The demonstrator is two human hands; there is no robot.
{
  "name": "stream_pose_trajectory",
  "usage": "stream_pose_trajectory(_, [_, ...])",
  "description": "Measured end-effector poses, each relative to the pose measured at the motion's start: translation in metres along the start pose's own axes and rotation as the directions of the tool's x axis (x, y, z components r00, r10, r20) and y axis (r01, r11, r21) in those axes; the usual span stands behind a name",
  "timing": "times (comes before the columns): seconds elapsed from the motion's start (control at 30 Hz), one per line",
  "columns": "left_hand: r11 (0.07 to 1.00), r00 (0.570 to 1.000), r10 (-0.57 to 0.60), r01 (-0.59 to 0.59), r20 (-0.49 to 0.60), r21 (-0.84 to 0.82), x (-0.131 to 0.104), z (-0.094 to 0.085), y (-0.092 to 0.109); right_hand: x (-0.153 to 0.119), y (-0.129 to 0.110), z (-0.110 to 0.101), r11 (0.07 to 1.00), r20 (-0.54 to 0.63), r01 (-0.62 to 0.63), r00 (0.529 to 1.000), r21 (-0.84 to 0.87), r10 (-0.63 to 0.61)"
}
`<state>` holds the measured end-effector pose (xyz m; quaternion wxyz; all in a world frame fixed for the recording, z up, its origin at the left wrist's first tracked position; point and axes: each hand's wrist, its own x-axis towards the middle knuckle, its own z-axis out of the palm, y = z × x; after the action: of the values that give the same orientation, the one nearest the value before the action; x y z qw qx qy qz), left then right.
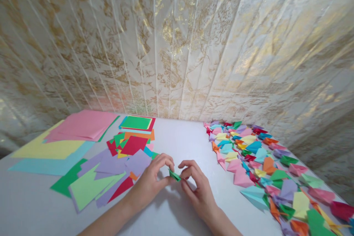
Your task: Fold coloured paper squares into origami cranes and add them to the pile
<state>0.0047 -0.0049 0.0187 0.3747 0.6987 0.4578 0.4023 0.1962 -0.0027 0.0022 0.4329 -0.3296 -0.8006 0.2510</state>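
Observation:
A small folded piece of green paper [174,175] is held up between my two hands, just above the white table. My left hand [155,175] pinches its left end between thumb and fingers. At its right end, the thumb and index finger of my right hand [197,188] close on the paper's tip. To the left of my left hand lie loose purple sheets [114,162], light green sheets [88,188] and a dark red piece [134,145].
Many folded paper pieces [256,158] in mixed colours cover the table's right side. At the back left are large pink sheets [85,123] over yellow sheets [66,147], beside a small stack topped with green [135,122]. A gold-patterned curtain [171,44] hangs behind the table [179,136].

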Motion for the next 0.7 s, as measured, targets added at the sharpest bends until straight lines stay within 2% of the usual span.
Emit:
stream_pose_trajectory(0.07, [0.992, 0.997, 0.039, -0.03, -0.067, 0.125, 0.0, 0.001, -0.002, 0.0, 0.004, -0.001, 0.968, 0.032, 0.075, 0.997, -0.238, -0.07])
stream_pose_trajectory(0.13, [0.963, 0.992, 0.089, -0.061, -0.094, 0.263, -0.002, 0.001, -0.006, 0.001, 0.006, -0.001, 0.872, 0.11, 0.123, 0.991, -0.474, -0.08])
stream_pose_trajectory(0.23, [0.889, 0.985, 0.17, -0.149, -0.01, 0.432, -0.007, 0.002, -0.012, 0.002, 0.006, 0.002, 0.756, 0.206, 0.162, 0.978, -0.634, -0.037])
stream_pose_trajectory(0.3, [0.851, 0.982, 0.177, -0.185, 0.062, 0.492, -0.01, 0.002, -0.014, 0.003, 0.003, 0.003, 0.764, 0.271, 0.204, 0.962, -0.612, -0.039])
stream_pose_trajectory(0.37, [0.832, 0.981, 0.16, -0.196, 0.114, 0.519, -0.012, 0.001, -0.015, 0.004, 0.002, 0.002, 0.817, 0.314, 0.213, 0.949, -0.535, -0.042])
stream_pose_trajectory(0.53, [0.798, 0.963, 0.196, -0.265, 0.184, 0.542, -0.016, 0.0, -0.012, 0.005, 0.013, -0.007, 0.94, 0.311, 0.087, 0.95, -0.331, 0.022])
stream_pose_trajectory(0.7, [0.73, 0.932, 0.227, -0.355, 0.283, 0.584, -0.017, -0.002, 0.0, 0.004, 0.02, -0.012, 0.954, 0.308, 0.067, 0.951, -0.291, 0.027])
